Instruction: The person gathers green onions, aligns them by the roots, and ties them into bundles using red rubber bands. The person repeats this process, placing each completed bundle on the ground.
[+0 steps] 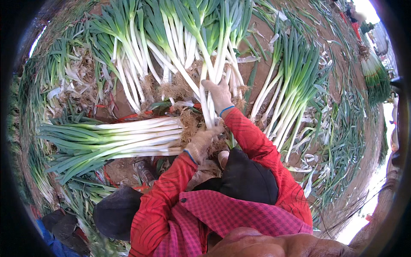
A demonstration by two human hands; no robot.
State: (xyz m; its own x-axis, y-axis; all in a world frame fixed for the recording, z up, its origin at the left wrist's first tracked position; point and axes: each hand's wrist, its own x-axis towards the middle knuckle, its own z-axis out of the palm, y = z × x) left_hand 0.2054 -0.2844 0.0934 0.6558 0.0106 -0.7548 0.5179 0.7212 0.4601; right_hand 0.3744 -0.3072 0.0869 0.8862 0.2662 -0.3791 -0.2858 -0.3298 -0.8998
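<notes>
My right hand (219,93), in a tan knit glove with a blue cuff, grips several long green onions (206,69) by their white stems. Down at the root end of those same stalks, my gloved left hand (199,143) closes around them; its fingertips are partly hidden. To the left of that hand lies a neat sideways bundle of green onions (138,136), its brown roots (188,127) close to my fingers. Beyond my hands, loose green onions (131,54) lie fanned out with their leaves pointing away.
Another row of green onions (285,93) lies to my right. Red tape (133,116) runs along the soil behind the bundle. Peeled skins and trimmed leaves (337,144) litter the ground. A tied green-onion bundle (374,75) appears at far right, and a person's dark clothing (69,229) at lower left.
</notes>
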